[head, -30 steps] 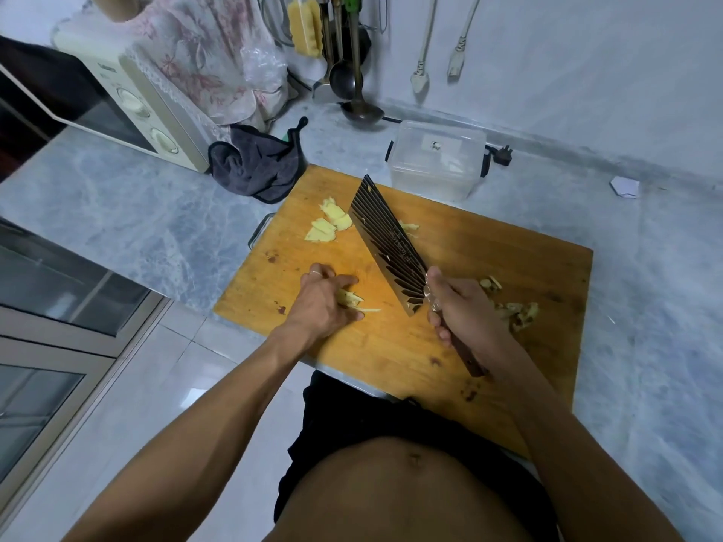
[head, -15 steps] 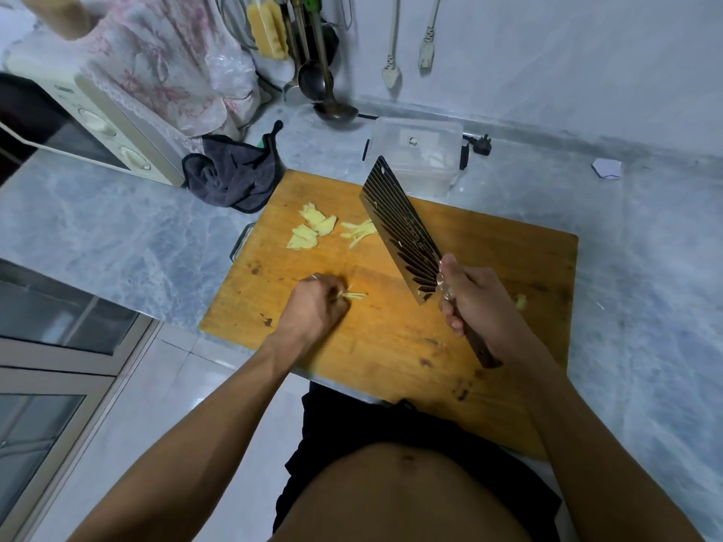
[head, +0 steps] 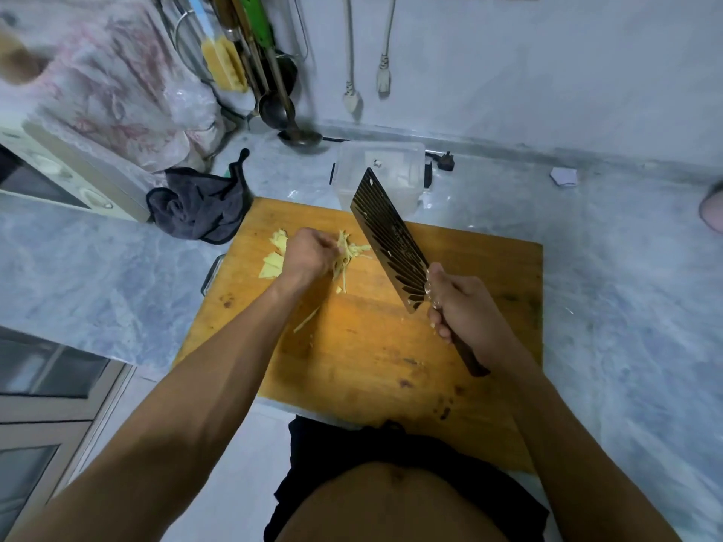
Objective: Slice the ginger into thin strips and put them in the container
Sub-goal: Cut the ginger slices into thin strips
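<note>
On the wooden cutting board (head: 391,346), my left hand (head: 309,256) grips a bunch of thin ginger strips (head: 348,254) near the board's far left. Flat ginger slices (head: 274,264) lie just left of that hand, partly hidden by it. A few loose strips (head: 307,319) lie nearer to me. My right hand (head: 461,307) holds the cleaver (head: 391,240) by its dark handle, with the ribbed blade raised and angled toward the far edge. The clear plastic container (head: 381,166) stands open behind the board, partly hidden by the blade.
A dark cloth (head: 199,205) lies left of the board beside a white appliance (head: 74,178). Ladles (head: 289,123) and utensils hang at the back wall. A black plug (head: 444,162) lies right of the container, and a paper scrap (head: 563,177) on the marble counter.
My left hand moved from the board's near middle to the far left and gathered the ginger strips there. The cleaver lifted off the board and stays raised in my right hand.
</note>
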Tool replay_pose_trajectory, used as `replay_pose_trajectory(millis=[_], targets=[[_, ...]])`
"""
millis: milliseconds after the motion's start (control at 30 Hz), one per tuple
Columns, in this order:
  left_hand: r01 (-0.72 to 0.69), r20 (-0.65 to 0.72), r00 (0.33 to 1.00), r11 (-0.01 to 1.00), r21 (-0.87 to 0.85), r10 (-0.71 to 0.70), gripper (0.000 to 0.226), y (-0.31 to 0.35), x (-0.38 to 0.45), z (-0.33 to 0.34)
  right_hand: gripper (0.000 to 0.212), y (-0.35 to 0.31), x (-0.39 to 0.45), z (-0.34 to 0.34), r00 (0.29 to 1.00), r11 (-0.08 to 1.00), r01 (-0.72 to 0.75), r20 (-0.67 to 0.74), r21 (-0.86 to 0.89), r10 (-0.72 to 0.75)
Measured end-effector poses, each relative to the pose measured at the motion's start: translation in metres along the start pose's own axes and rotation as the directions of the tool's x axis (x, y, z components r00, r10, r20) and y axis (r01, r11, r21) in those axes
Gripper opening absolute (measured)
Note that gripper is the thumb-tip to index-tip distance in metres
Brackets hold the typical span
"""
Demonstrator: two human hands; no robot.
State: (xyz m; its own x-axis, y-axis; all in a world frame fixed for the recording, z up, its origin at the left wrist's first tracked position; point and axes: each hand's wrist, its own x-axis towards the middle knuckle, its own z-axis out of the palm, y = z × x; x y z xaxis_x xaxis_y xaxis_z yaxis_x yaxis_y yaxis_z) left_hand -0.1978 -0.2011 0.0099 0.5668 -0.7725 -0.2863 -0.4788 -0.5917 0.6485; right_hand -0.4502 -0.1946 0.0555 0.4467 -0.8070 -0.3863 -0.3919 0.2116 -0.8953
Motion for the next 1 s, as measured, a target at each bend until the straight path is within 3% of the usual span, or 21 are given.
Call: replay_pose_trajectory(millis=[200,400,500,700,833,1000], targets=[[-0.118,-0.031,0.992,0.991,0.064,0.12,0.017,-0.026,-0.025,-0.012,0.05,0.009,-0.001,0.004,1.0,0.999,0.001,-0.004,-0.054,-0.002],[-0.037,0.165,0.986,0.956,0.292,-0.012,0.023,-0.069,-0.064,-0.021,0.052,0.015,-0.003,0.015,1.0,0.997,-0.001,0.026,-0.073,0.003],[-0.051,0.149,0.989,0.928,0.37,-0.005,0.015,-0.076,-0.077,-0.019,0.054,0.018,-0.004,0.019,0.999,0.995,0.01,0.037,-0.096,-0.007],[-0.115,0.216,0.976,0.766,0.632,-0.032,0.011,-0.056,-0.078,-0.012,0.054,0.014,-0.005,0.02,0.998,0.994,0.014,0.06,-0.106,-0.007],[-0.238,0.261,0.962,0.725,0.646,0.083,0.018,-0.046,-0.066,-0.011,0.056,0.011,-0.007,0.014,0.999,0.997,0.021,0.038,-0.073,-0.018],[-0.425,0.294,0.905,0.711,0.561,0.309,0.009,-0.037,-0.034,-0.005,0.056,0.009,-0.007,0.008,1.0,0.999,0.028,-0.002,-0.033,-0.028]])
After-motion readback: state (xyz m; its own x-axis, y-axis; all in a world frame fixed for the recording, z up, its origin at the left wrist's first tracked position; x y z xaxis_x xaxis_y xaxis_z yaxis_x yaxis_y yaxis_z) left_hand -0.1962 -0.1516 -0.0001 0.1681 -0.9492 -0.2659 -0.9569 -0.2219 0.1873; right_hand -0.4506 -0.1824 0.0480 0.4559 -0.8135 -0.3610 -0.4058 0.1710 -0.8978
